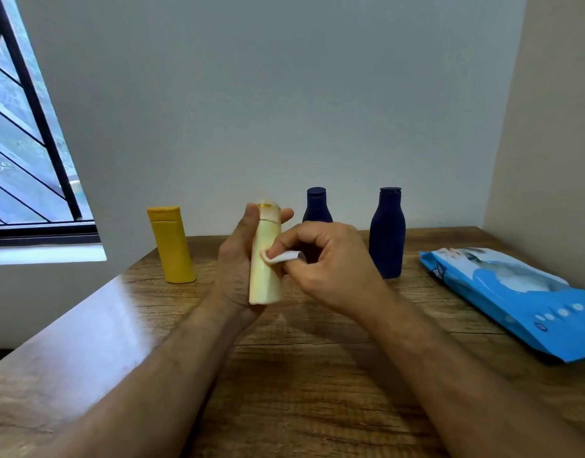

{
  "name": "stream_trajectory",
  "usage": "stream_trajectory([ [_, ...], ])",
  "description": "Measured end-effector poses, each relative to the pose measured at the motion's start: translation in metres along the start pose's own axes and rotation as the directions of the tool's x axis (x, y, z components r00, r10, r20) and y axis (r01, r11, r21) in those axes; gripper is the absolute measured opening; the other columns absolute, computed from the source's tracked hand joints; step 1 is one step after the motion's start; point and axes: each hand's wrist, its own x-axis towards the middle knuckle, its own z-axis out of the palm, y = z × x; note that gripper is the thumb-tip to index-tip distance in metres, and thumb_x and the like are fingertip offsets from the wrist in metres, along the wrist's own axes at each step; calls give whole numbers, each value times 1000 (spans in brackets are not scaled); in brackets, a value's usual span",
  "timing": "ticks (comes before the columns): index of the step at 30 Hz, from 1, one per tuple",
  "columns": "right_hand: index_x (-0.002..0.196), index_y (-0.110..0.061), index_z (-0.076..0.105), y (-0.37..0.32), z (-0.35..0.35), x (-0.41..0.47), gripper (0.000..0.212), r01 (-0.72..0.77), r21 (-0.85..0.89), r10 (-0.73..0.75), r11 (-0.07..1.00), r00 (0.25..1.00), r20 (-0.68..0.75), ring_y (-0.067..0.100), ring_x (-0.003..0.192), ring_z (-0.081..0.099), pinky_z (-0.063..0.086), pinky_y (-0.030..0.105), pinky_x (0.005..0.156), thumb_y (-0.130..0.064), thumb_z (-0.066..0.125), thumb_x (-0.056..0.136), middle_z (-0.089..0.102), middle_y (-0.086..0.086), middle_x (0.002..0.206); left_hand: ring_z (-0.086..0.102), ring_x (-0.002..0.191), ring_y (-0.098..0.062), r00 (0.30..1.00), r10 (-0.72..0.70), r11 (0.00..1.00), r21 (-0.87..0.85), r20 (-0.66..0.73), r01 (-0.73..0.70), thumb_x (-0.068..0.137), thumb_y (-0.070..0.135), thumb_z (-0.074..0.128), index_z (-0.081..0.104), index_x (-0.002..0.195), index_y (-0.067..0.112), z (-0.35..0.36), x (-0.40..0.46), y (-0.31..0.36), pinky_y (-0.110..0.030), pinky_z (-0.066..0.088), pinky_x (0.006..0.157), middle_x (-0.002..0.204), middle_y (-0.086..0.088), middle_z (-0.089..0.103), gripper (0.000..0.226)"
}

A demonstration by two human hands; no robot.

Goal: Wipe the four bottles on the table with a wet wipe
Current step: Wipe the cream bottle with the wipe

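Observation:
My left hand [235, 259] grips a pale yellow bottle [265, 276] upright above the table, thumb and fingertips near its cap. My right hand [324, 262] pinches a folded white wet wipe [283, 257] and presses it against the bottle's right side. A darker yellow bottle [172, 246] stands on the table to the left. Two dark blue bottles stand at the back: one [317, 206] partly hidden behind my right hand, the other [387, 233] further right.
A blue wet wipe pack [515, 299] lies flat at the table's right side. The wooden table [301, 375] meets walls at the back and right. A barred window [27, 143] is on the left.

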Motion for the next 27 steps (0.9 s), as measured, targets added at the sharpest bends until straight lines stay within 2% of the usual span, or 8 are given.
stream_trajectory([
  [5, 100, -24, 73, 3, 2, 2, 15, -51, 1, 51, 999, 987, -154, 4, 97, 63, 61, 31, 76, -15, 68, 89, 68, -10, 105, 75, 88, -24, 1000, -16, 1000, 11, -20, 16, 84, 54, 55, 71, 110, 9, 0, 1, -1, -37, 62, 70, 100, -13, 75, 55],
  [8, 114, -28, 69, 6, -2, 5, 24, -97, -50, 79, 994, 956, -283, 4, 91, 65, 61, 30, 74, -21, 66, 91, 69, -10, 105, 72, 97, -27, 1000, -13, 999, 37, -17, 14, 90, 56, 51, 72, 112, 14, 2, 1, -4, -46, 61, 82, 112, -16, 74, 53],
  [10, 115, -28, 70, 6, -4, 5, 25, -100, -76, 73, 992, 950, -302, 3, 93, 64, 60, 27, 78, -21, 66, 92, 69, -10, 108, 73, 94, -25, 999, -11, 1000, 27, -30, 11, 94, 59, 45, 70, 114, 15, 3, 1, -4, -42, 63, 78, 106, -13, 75, 55],
  [14, 108, -28, 74, 3, -2, 2, 25, -35, -204, 21, 978, 997, -69, 2, 91, 58, 51, 14, 80, -13, 64, 90, 65, -10, 102, 73, 85, -24, 992, 11, 997, -70, -123, -19, 95, 64, 41, 62, 120, 6, -2, 9, 1, -36, 62, 67, 95, -14, 72, 66],
  [18, 108, -29, 74, -1, 5, -1, 29, 22, -313, 28, 950, 987, 156, 2, 103, 56, 47, 15, 91, -12, 62, 89, 64, -7, 111, 68, 81, -23, 973, 21, 995, -87, -230, -43, 95, 67, 39, 60, 118, 3, -11, 16, 3, -34, 62, 70, 89, -13, 68, 71],
  [23, 110, -26, 73, 1, -1, 1, 22, -35, -323, -19, 946, 987, -162, 7, 95, 59, 53, 23, 84, -21, 64, 91, 64, -4, 105, 75, 93, -25, 993, -8, 972, 232, -115, 35, 99, 60, 33, 69, 112, 18, 1, 6, -12, -40, 60, 76, 102, -13, 77, 57],
  [25, 112, -24, 73, 1, -4, 3, 23, -69, -307, -23, 949, 958, -287, 8, 97, 60, 55, 26, 86, -20, 63, 91, 64, -3, 107, 75, 87, -23, 997, -33, 961, 273, -73, 51, 99, 60, 31, 71, 107, 23, 6, 3, -17, -41, 59, 75, 98, -9, 77, 55],
  [27, 112, -24, 72, 1, -6, 3, 23, -69, -303, -25, 951, 955, -297, 9, 99, 60, 55, 26, 86, -19, 63, 91, 64, -2, 109, 74, 87, -24, 998, -25, 961, 274, -65, 42, 99, 61, 32, 71, 107, 23, 7, 3, -17, -42, 59, 76, 98, -10, 77, 55],
])
